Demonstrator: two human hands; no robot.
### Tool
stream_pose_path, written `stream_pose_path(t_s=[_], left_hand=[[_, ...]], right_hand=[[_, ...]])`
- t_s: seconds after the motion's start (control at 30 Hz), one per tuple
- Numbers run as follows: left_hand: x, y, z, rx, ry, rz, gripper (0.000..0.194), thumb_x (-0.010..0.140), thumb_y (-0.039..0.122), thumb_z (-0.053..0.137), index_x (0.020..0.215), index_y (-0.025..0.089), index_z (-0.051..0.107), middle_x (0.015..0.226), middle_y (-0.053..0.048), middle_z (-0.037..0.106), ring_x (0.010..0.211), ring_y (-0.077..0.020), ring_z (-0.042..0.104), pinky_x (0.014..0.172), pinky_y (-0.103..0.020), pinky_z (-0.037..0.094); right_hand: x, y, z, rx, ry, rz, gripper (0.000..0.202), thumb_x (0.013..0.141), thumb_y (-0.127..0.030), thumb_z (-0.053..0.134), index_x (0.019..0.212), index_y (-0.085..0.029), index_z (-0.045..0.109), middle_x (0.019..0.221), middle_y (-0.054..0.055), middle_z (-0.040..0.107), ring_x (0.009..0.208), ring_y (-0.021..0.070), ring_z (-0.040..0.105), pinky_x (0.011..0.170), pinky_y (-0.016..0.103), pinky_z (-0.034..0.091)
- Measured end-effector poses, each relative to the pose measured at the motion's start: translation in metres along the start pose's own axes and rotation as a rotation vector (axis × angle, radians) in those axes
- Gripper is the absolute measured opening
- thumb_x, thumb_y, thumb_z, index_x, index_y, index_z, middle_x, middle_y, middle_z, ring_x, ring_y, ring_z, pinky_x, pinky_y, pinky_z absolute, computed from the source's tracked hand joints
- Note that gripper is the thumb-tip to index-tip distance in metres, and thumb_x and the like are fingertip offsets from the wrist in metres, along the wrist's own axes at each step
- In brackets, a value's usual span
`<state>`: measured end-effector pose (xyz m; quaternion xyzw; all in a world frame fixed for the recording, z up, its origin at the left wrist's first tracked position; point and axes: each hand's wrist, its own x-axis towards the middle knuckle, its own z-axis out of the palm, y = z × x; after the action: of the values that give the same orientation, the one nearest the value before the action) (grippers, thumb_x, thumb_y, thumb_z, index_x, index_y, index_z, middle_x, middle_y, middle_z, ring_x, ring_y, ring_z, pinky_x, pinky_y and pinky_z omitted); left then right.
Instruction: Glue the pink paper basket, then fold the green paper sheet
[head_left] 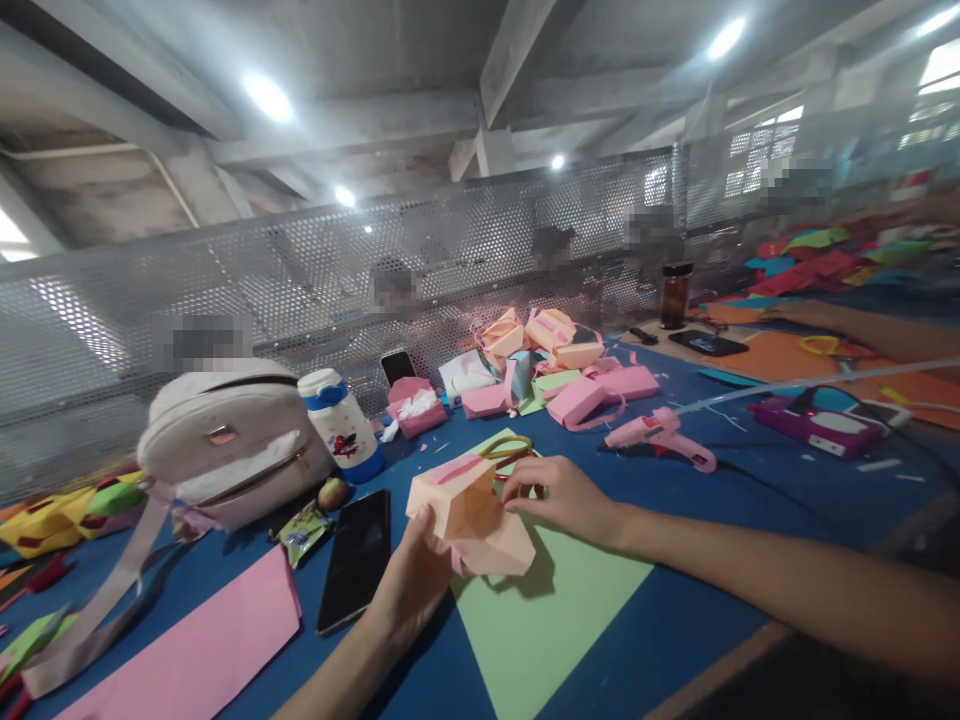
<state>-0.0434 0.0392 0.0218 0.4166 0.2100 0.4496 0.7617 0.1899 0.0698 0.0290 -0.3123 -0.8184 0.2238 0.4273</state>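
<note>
My left hand (411,580) grips a peach folded paper piece (469,505) with a pink strip along its top, thumb on its near side. The piece stands open, its flap spread toward the lower right. At its right edge is my right hand (551,495), fingers curled in and touching or nearly touching the paper; what the fingertips hold, if anything, is too small to make out. Beneath both lies a green paper sheet (555,620). Scissors with yellowish handles (514,450) rest just behind the piece. A pink glue gun (664,437) lies to the right.
A black phone (355,560), pink paper (202,640), a white bottle (341,425) and a backpack (232,440) are at the left. Folded paper pieces (559,340) are heaped behind. A purple box (817,425) lies at the right, beyond it another person's arm (862,325).
</note>
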Motion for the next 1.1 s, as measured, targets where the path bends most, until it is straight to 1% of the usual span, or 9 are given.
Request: stream_pose_path(t_s=[0.1, 0.2, 0.27, 0.33, 0.4, 0.6, 0.73, 0.9, 1.1], left_hand=[[-0.001, 0.001, 0.007, -0.052, -0.059, -0.022, 0.062, 0.088, 0.049, 0.069, 0.139, 0.015, 0.056, 0.128, -0.014, 0.067, 0.123, -0.0351, 0.059, 0.104, -0.044, 0.048], [-0.003, 0.001, 0.011, -0.091, -0.057, -0.061, 0.068, 0.086, 0.048, 0.071, 0.143, 0.014, 0.051, 0.121, -0.015, 0.07, 0.113, -0.0351, 0.066, 0.088, -0.04, 0.059], [-0.004, 0.002, 0.01, -0.107, -0.044, -0.075, 0.067, 0.086, 0.047, 0.072, 0.141, 0.015, 0.052, 0.116, -0.015, 0.072, 0.106, -0.0339, 0.069, 0.077, -0.036, 0.063], [-0.004, 0.003, 0.01, -0.122, -0.039, -0.072, 0.062, 0.087, 0.046, 0.072, 0.138, 0.016, 0.056, 0.115, -0.013, 0.073, 0.104, -0.0322, 0.071, 0.073, -0.035, 0.064], [-0.005, 0.004, 0.011, -0.14, -0.041, -0.059, 0.058, 0.087, 0.044, 0.072, 0.137, 0.017, 0.057, 0.116, -0.012, 0.073, 0.105, -0.0306, 0.071, 0.076, -0.034, 0.063], [-0.003, 0.003, 0.019, -0.236, -0.089, -0.012, 0.048, 0.091, 0.038, 0.069, 0.131, 0.013, 0.063, 0.122, -0.014, 0.07, 0.119, -0.0272, 0.063, 0.103, -0.034, 0.05], [-0.002, 0.003, 0.019, -0.274, -0.143, -0.039, 0.039, 0.093, 0.038, 0.067, 0.12, 0.011, 0.07, 0.125, -0.015, 0.068, 0.119, -0.0263, 0.064, 0.103, -0.033, 0.049], [-0.002, 0.002, 0.019, -0.287, -0.165, -0.028, 0.044, 0.093, 0.043, 0.065, 0.124, 0.013, 0.068, 0.13, -0.015, 0.065, 0.119, -0.0279, 0.063, 0.107, -0.042, 0.046], [-0.001, 0.002, 0.015, -0.25, -0.177, -0.038, 0.043, 0.093, 0.045, 0.065, 0.124, 0.016, 0.068, 0.131, -0.013, 0.065, 0.12, -0.0268, 0.062, 0.106, -0.04, 0.046]], right_hand=[[-0.001, -0.002, -0.001, -0.027, -0.003, -0.015, 0.004, 0.083, -0.016, 0.075, 0.082, -0.02, 0.075, 0.081, 0.0, 0.072, 0.074, 0.0152, 0.065, 0.069, 0.024, 0.043], [-0.001, -0.003, -0.001, -0.046, -0.006, -0.027, 0.003, 0.086, -0.019, 0.073, 0.085, -0.021, 0.075, 0.085, 0.0, 0.073, 0.078, 0.0159, 0.066, 0.072, 0.024, 0.043], [-0.001, -0.003, -0.001, -0.051, -0.013, -0.038, 0.004, 0.088, -0.021, 0.071, 0.086, -0.022, 0.075, 0.087, 0.0, 0.074, 0.081, 0.0161, 0.067, 0.074, 0.024, 0.043], [-0.001, -0.003, 0.0, -0.056, -0.022, -0.051, 0.004, 0.088, -0.022, 0.071, 0.086, -0.022, 0.075, 0.088, -0.001, 0.075, 0.083, 0.0161, 0.068, 0.076, 0.024, 0.044], [-0.002, -0.003, 0.0, -0.064, -0.026, -0.06, 0.005, 0.088, -0.023, 0.071, 0.086, -0.022, 0.075, 0.088, -0.001, 0.075, 0.084, 0.0164, 0.068, 0.076, 0.024, 0.044], [-0.003, -0.001, 0.001, -0.101, -0.023, -0.092, 0.011, 0.092, -0.028, 0.067, 0.087, -0.022, 0.074, 0.089, 0.0, 0.075, 0.084, 0.0169, 0.069, 0.076, 0.025, 0.045], [-0.003, -0.001, 0.0, -0.135, -0.032, -0.131, 0.012, 0.094, -0.029, 0.065, 0.088, -0.021, 0.072, 0.09, 0.0, 0.075, 0.085, 0.0161, 0.068, 0.076, 0.024, 0.044], [-0.003, -0.002, -0.001, -0.196, -0.064, -0.196, 0.017, 0.097, -0.032, 0.06, 0.088, -0.019, 0.068, 0.089, 0.002, 0.073, 0.085, 0.0166, 0.066, 0.073, 0.025, 0.042], [-0.002, -0.003, -0.002, -0.362, -0.126, -0.27, 0.023, 0.102, -0.032, 0.05, 0.092, -0.018, 0.064, 0.091, 0.005, 0.069, 0.086, 0.0183, 0.061, 0.071, 0.027, 0.04]])
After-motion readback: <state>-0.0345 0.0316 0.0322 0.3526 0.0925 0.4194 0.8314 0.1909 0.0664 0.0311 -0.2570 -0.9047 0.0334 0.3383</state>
